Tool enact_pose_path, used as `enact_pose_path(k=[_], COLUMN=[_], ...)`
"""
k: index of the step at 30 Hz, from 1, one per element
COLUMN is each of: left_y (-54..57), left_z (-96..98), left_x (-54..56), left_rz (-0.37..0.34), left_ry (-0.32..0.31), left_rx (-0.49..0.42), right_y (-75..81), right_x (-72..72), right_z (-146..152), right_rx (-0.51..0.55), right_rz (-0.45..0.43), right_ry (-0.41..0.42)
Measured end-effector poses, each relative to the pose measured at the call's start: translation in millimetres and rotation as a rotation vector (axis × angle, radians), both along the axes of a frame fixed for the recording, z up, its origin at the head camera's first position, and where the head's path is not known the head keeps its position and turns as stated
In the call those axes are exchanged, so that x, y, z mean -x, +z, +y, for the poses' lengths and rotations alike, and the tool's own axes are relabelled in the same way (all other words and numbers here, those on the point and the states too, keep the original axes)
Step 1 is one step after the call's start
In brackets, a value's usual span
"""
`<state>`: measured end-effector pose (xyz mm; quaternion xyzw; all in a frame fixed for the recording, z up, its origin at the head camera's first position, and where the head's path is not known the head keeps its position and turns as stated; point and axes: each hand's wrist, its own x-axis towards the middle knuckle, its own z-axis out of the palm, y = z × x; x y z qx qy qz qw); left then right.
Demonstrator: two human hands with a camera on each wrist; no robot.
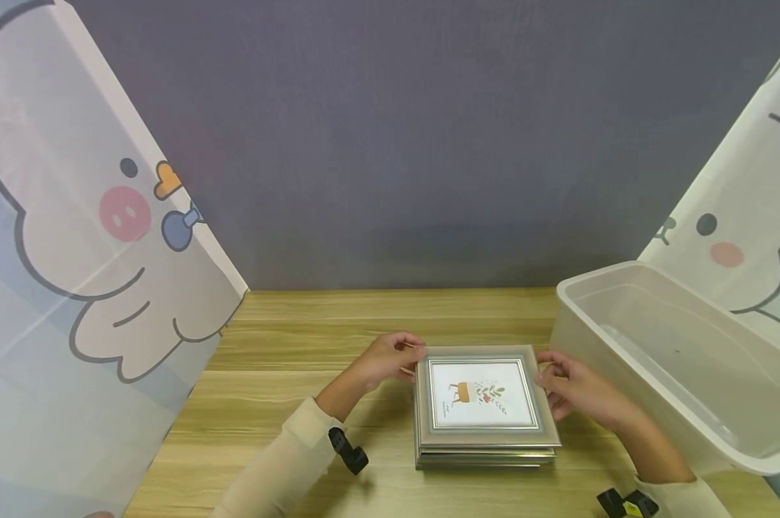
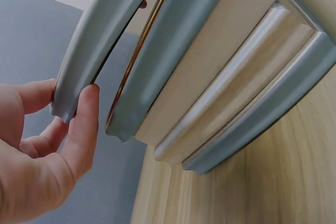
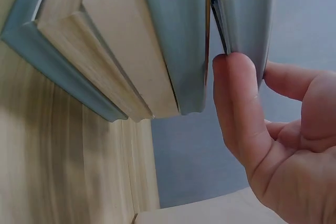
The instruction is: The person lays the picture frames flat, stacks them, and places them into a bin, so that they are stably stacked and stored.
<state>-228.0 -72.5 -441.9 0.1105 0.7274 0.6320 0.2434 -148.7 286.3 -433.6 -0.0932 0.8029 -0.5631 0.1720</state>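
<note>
Between the two hands is a silver-grey picture frame (image 1: 481,396), face up, with a small animal-and-plant print. My left hand (image 1: 386,360) pinches its left edge near the far corner, thumb on top and fingers beneath. On the opposite side my right hand (image 1: 578,392) grips the right edge in the same way. Below lies a stack of several more frames (image 1: 487,458), some blue-grey and some pale beige or wood-toned at the edges (image 2: 173,51). Both wrist views show a narrow gap under the held frame (image 3: 247,19), which sits slightly above the stack.
A whitish plastic bin (image 1: 574,338) stands to the right, close beside the right hand. Wood-grain table (image 1: 286,345) lies under the stack. A dark grey panel (image 1: 390,144) rises at the back, with cartoon-printed sheets (image 1: 60,180) at the sides.
</note>
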Motion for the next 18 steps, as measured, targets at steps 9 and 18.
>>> enact_pose_path(k=[9, 18], left_y=[-5.5, -10.5], left_z=[-1.4, -0.1], left_x=[-2.2, -5.5], left_rz=[0.105, 0.254], left_ry=[-0.017, 0.006], left_rx=[0.154, 0.251], right_y=[-5.7, -8.4], right_x=[-0.3, -0.2], right_z=[0.7, -0.5], right_rx=[-0.01, 0.0], right_rz=[-0.016, -0.03], right_ry=[0.022, 0.021])
